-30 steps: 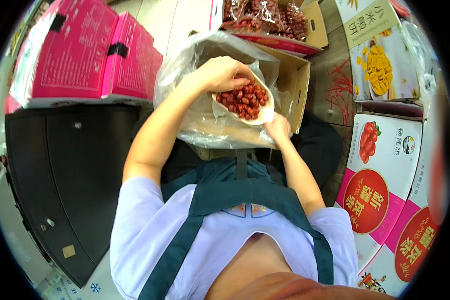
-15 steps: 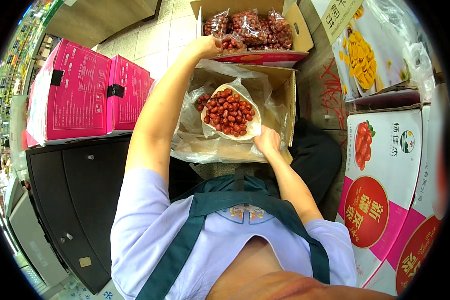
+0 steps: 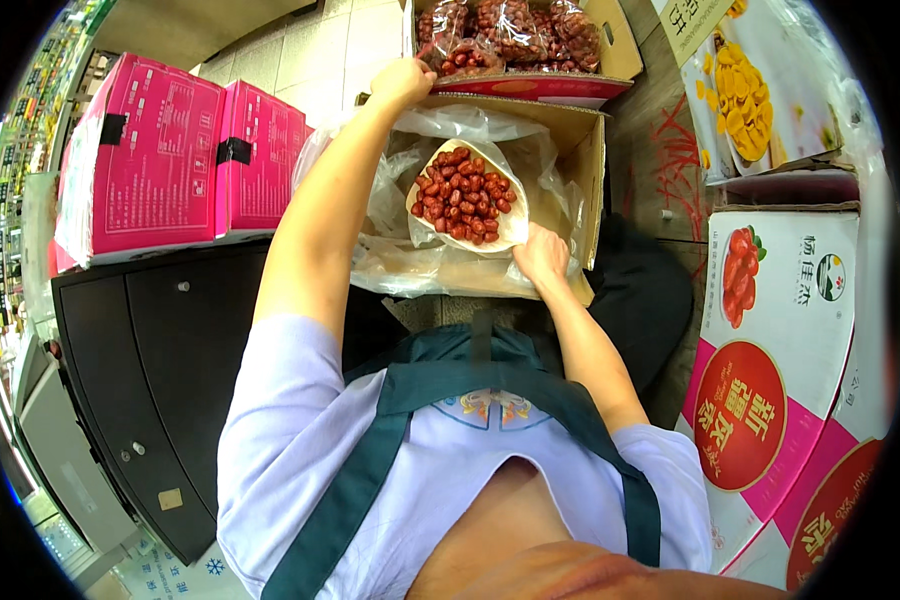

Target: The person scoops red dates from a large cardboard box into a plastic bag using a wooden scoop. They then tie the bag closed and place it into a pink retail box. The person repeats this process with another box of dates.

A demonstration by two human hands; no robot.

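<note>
My right hand (image 3: 543, 254) is closed round the handle end of a cream-coloured scoop (image 3: 518, 228). A heap of glossy red dates (image 3: 463, 195) fills the scoop. It is held over a cardboard box (image 3: 578, 150) lined with clear crinkled plastic (image 3: 390, 262). My left hand (image 3: 404, 82) reaches to the far left, where this box meets a second one, beside a clear bag of dates (image 3: 467, 62). Its fingers are curled in, and what they grip is hidden.
The far box (image 3: 622, 62) holds several clear bags of dates. Pink cartons (image 3: 160, 160) stand at left on a black cabinet (image 3: 185, 340). White-and-pink cartons (image 3: 770, 400) are stacked at right, below a box with a yellow food picture (image 3: 740, 100).
The whole scene has shifted upward in view. Dates seen earlier to the left of the scoop no longer show there. Both hands keep about the same places at the boxes.
</note>
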